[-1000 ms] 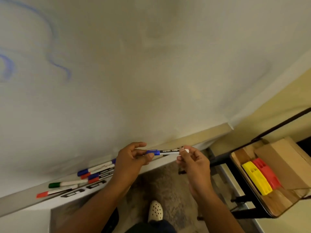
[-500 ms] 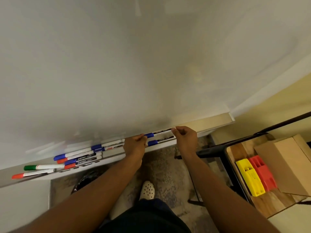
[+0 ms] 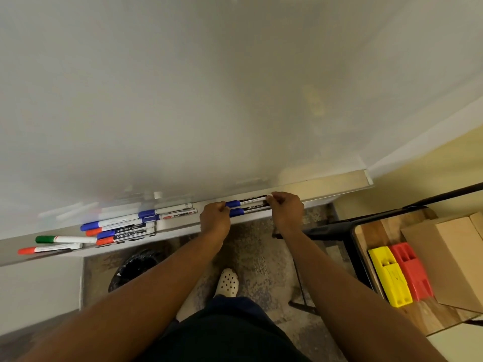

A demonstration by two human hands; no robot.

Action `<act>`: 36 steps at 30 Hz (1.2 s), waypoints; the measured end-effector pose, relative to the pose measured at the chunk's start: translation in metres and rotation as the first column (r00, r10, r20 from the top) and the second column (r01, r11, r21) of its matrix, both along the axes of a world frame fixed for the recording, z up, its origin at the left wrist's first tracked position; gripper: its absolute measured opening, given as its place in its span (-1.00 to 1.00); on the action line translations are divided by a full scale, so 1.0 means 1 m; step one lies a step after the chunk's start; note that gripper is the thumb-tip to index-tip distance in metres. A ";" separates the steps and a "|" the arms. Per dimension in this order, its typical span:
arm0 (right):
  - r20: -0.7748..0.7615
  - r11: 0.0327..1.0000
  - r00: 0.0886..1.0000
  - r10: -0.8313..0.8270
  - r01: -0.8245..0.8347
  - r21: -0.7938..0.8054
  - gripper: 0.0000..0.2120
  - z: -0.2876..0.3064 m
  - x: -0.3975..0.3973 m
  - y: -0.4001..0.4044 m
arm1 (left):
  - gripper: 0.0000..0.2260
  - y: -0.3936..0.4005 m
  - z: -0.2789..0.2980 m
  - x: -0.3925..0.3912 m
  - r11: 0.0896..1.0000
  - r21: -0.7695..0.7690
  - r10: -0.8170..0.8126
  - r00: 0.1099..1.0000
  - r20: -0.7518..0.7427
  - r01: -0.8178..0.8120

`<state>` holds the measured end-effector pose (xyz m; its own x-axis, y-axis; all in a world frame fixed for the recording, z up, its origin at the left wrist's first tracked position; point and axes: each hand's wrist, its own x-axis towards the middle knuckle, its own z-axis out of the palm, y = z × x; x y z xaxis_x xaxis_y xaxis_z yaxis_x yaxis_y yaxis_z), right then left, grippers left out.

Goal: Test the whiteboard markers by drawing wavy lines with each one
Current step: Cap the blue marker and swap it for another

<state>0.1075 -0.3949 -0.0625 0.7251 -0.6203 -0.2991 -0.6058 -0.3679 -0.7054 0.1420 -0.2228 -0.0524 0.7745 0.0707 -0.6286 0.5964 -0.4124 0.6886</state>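
Observation:
A white whiteboard (image 3: 209,87) fills the upper view, with a marker ledge (image 3: 326,188) along its bottom edge. Two blue-capped markers lie side by side on the ledge between my hands: the upper one (image 3: 247,201) and the lower one (image 3: 248,210). My left hand (image 3: 215,220) pinches the upper marker's blue cap end. My right hand (image 3: 286,210) pinches its other end. Further left on the ledge lies a cluster of blue and red markers (image 3: 122,227), then a green-capped marker (image 3: 62,239) and a red-capped marker (image 3: 49,249).
A black waste bin (image 3: 134,265) stands on the floor below the ledge. At the right, a wooden-topped black-framed table (image 3: 366,231) carries a cardboard box (image 3: 449,252) and yellow (image 3: 389,276) and red (image 3: 410,270) plastic blocks. My white shoe (image 3: 227,282) is on the mottled floor.
Both hands carried the blue marker from mid-air down to the ledge and set it beside another blue marker. The view tilted down, so the blue wavy lines left the frame.

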 end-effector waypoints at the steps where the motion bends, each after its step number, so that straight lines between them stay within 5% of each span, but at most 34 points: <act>1: 0.001 1.000 1.000 0.017 -0.017 -0.015 -0.79 -0.001 0.000 0.000 | -0.68 0.000 0.001 0.000 1.000 0.006 -0.002 1.000 0.003 0.002; 13: -0.011 0.990 0.995 0.101 -0.101 -0.097 -0.85 -0.003 -0.004 0.001 | -0.82 0.001 0.016 -0.004 0.993 0.095 -0.067 0.998 0.004 0.066; 16: -0.009 0.970 0.995 0.100 -0.100 -0.222 -0.76 -0.010 -0.012 0.013 | -0.81 0.013 0.021 -0.006 0.996 0.057 -0.062 0.998 -0.008 0.062; 20: 0.002 0.882 0.953 0.303 -0.279 -0.381 -0.73 -0.005 -0.017 0.061 | -0.76 0.047 0.027 -0.015 0.990 -0.099 0.098 0.995 -0.031 -0.100; 26: -0.025 0.622 0.688 0.725 -0.671 -0.404 -0.78 -0.014 0.006 0.136 | -0.70 0.107 0.031 -0.029 0.923 -0.181 0.342 0.940 -0.016 -0.339; 36: -0.196 0.450 0.588 0.785 -0.759 -0.471 -0.76 -0.020 0.026 0.161 | -0.62 0.151 0.036 -0.053 0.850 -0.256 0.459 0.886 -0.064 -0.459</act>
